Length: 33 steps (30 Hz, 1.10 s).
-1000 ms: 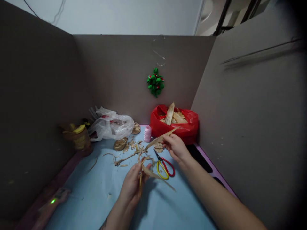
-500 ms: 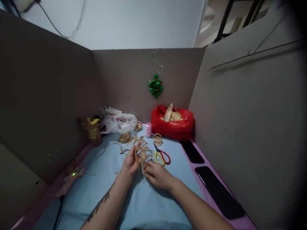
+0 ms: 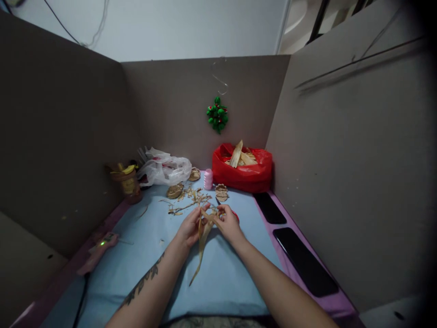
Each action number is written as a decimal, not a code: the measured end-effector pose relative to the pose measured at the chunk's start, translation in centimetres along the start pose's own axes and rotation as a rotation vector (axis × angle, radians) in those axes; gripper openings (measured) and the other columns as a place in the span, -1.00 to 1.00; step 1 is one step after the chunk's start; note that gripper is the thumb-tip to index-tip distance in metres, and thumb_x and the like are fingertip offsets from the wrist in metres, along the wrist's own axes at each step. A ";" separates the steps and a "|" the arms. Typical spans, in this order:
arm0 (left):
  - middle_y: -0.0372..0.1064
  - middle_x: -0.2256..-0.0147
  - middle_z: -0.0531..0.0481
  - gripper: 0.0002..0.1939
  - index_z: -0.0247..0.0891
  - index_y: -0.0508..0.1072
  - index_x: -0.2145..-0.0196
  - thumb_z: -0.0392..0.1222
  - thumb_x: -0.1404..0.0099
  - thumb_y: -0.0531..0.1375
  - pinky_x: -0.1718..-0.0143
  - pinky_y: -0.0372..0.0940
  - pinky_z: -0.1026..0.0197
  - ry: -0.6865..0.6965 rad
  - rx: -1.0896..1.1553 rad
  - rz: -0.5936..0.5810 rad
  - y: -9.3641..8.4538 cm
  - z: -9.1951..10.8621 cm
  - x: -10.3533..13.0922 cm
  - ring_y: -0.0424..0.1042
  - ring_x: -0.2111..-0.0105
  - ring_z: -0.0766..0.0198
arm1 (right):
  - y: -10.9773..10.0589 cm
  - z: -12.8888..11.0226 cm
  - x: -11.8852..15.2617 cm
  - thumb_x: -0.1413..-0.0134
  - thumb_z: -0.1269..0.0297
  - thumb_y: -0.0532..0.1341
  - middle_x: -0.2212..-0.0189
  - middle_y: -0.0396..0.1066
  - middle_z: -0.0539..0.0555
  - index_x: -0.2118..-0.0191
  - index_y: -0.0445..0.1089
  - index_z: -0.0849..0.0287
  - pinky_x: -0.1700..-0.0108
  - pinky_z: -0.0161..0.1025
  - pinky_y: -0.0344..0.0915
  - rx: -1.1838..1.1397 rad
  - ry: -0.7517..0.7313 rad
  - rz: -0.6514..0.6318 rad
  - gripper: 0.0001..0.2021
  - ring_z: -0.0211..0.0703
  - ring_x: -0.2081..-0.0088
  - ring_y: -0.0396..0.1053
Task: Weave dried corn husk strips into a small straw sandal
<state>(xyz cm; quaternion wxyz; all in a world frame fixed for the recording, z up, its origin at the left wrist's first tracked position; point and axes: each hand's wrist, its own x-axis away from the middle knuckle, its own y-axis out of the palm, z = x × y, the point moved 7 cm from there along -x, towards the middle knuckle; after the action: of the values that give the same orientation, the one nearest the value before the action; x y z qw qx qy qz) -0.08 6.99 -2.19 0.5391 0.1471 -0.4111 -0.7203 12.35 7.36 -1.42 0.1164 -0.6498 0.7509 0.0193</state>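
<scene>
Head view: pinched dried strips point(image 3: 204, 237), too overlapped to count, in the curled fingers of the left hand point(image 3: 190, 226) and right hand point(image 3: 229, 223), two forearms angled inward over one blue cloth point(image 3: 228, 282). Had one pair of scissors point(image 3: 236, 216) partly behind the right hand, three brown discs point(image 3: 175, 191) and one pink spool point(image 3: 208, 180) beyond.

On the worktop point(image 3: 225, 278), the bag of husks point(image 3: 243, 175) stands at the back edge, right of the spool point(image 3: 208, 179).
</scene>
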 end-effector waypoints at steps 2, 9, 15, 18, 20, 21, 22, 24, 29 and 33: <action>0.47 0.24 -0.14 -0.74 -0.32 0.40 0.12 -0.19 -0.23 0.18 0.35 0.42 0.20 0.016 -0.039 -0.034 0.2 -0.1 0.0 0.50 0.41 0.26 | -0.1 0.8 -0.6 0.25 0.24 0.32 0.48 0.33 -0.06 0.24 0.27 0.17 0.45 -0.32 0.22 -0.168 0.072 0.012 -0.63 -0.26 0.51 0.28; 0.38 0.02 -0.07 -0.85 -0.25 0.38 0.34 -0.20 -0.14 0.27 0.16 0.37 0.03 0.057 -0.075 -0.059 -0.3 0.4 0.1 0.46 0.14 0.09 | -1.9 1.7 -1.4 0.34 0.13 0.36 0.63 0.22 -0.13 0.39 0.29 0.17 0.63 -0.41 -0.03 -0.467 0.249 0.001 -0.65 -0.38 0.64 0.10; 0.49 0.30 -0.15 -0.82 -0.32 0.39 0.29 -0.17 -0.18 0.24 0.35 0.37 0.15 -0.151 -0.239 -0.135 -0.3 -1.4 0.4 0.50 0.35 0.14 | -0.8 1.0 -0.7 0.40 0.16 0.41 0.56 0.32 -0.07 0.41 0.33 0.19 0.61 -0.41 0.04 -0.552 0.317 -0.186 -0.63 -0.40 0.63 0.19; 0.48 0.33 -0.11 -0.83 -0.32 0.39 0.33 -0.18 -0.15 0.26 0.39 0.34 0.22 -0.215 -0.298 -0.123 -0.4 -1.7 0.8 0.49 0.37 0.20 | -0.9 0.0 -0.5 0.37 0.24 0.40 0.52 0.36 -0.06 0.42 0.35 0.20 0.52 -0.39 0.14 -0.533 0.270 -0.235 -0.69 -0.38 0.58 0.25; 0.45 0.41 -0.06 -0.82 -0.34 0.40 0.38 -0.17 -0.13 0.27 0.43 0.30 0.29 -0.196 -0.369 -0.092 -0.5 -1.5 0.8 0.43 0.48 0.32 | -1.2 -0.4 -0.6 0.35 0.29 0.39 0.52 0.38 -0.06 0.43 0.36 0.20 0.45 -0.36 0.18 -0.502 0.224 -0.257 -0.74 -0.35 0.53 0.29; 0.43 0.47 -0.03 -0.82 -0.35 0.41 0.41 -0.16 -0.12 0.28 0.46 0.28 0.33 -0.178 -0.404 -0.081 -0.4 -1.4 0.9 0.38 0.54 0.38 | -1.4 -0.5 -0.7 0.34 0.30 0.38 0.51 0.39 -0.06 0.44 0.37 0.21 0.42 -0.35 0.19 -0.484 0.204 -0.263 -0.75 -0.33 0.51 0.30; 0.40 0.52 0.00 -0.81 -0.36 0.42 0.44 -0.16 -0.11 0.29 0.49 0.24 0.36 -0.159 -0.432 -0.074 -0.3 -1.3 0.9 0.33 0.59 0.42 | -1.6 -0.5 -0.8 0.35 0.31 0.37 0.51 0.39 -0.05 0.45 0.37 0.21 0.40 -0.34 0.20 -0.469 0.190 -0.263 -0.76 -0.32 0.50 0.30; 0.34 0.60 0.05 -0.79 -0.37 0.42 0.48 -0.15 -0.08 0.31 0.56 0.15 0.39 -0.125 -0.470 -0.065 -0.2 -1.1 0.9 0.26 0.64 0.46 | -1.8 -0.1 -1.0 0.34 0.30 0.36 0.51 0.40 -0.04 0.44 0.38 0.21 0.39 -0.32 0.21 -0.432 0.172 -0.254 -0.77 -0.30 0.49 0.31; 0.26 0.66 0.10 -0.76 -0.37 0.40 0.55 -0.16 -0.01 0.34 0.64 -0.03 0.40 -0.076 -0.548 -0.062 0.1 -0.9 1.2 0.16 0.68 0.49 | -2.3 0.8 -1.6 0.31 0.31 0.34 0.54 0.41 -0.02 0.46 0.38 0.24 0.39 -0.31 0.20 -0.323 0.119 -0.186 -0.81 -0.27 0.49 0.32; 0.28 0.65 0.10 -0.75 -0.34 0.38 0.53 -0.13 -0.01 0.34 0.63 -0.01 0.39 -0.075 -0.550 -0.071 0.1 -0.9 1.1 0.19 0.68 0.46 | -2.9 1.0 -2.1 0.34 0.33 0.36 0.54 0.40 -0.04 0.43 0.37 0.22 0.37 -0.31 0.21 -0.313 0.085 -0.106 -0.76 -0.27 0.48 0.32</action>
<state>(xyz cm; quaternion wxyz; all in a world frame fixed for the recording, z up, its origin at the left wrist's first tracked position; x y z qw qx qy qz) 0.12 5.57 -2.43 0.5178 -0.0172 -0.2143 -0.8280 15.63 9.10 -1.65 -0.0172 -0.6988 0.7077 0.1022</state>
